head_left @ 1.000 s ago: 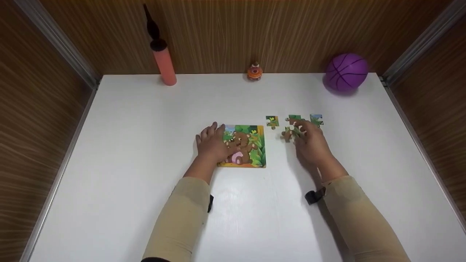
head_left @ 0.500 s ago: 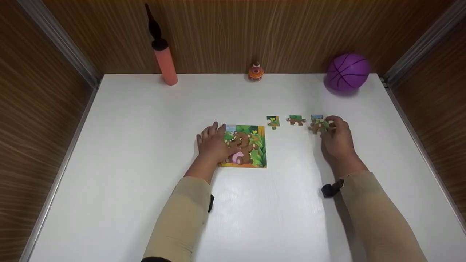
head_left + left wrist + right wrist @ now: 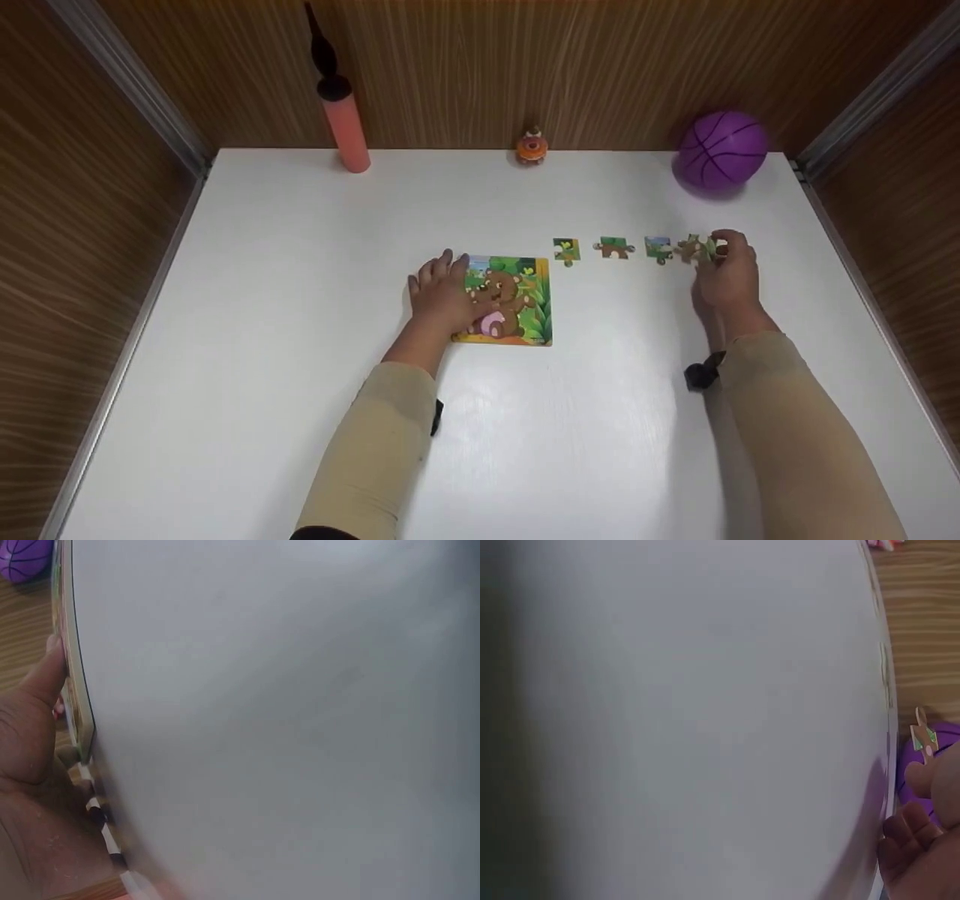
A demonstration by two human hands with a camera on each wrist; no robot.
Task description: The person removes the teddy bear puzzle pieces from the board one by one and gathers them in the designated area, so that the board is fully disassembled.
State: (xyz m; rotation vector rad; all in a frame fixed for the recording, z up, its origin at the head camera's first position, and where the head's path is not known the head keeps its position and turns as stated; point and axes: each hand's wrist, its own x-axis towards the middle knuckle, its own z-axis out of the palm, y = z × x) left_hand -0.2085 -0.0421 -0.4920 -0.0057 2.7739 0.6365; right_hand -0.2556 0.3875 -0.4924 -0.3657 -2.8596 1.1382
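Note:
In the head view my left hand [image 3: 441, 301] rests on the left side of a square bear jigsaw puzzle [image 3: 510, 296], its fingers extended past the edge and its thumb across the picture. The left wrist view shows the puzzle's edge [image 3: 75, 682] lying by that thumb. Over to the right, my right hand [image 3: 731, 277] pinches a brown and green jigsaw piece [image 3: 690, 249]. That piece [image 3: 924, 739] stands up from the fingertips in the right wrist view. Three loose pieces lie in a row: a yellow-green one [image 3: 567, 251], a brown one [image 3: 614, 248] and a blue-green one [image 3: 658, 249].
A white table [image 3: 300, 300] has wood-grain walls on three sides. Along its back edge stand a coral hand pump [image 3: 346, 131] with a black tip, a small orange toy figure [image 3: 532, 148] and a purple ball [image 3: 724, 150].
My right hand has carried its jigsaw piece rightward, past the row of loose pieces, uncovering them. My left hand has stayed on the puzzle. The head view has shifted slightly.

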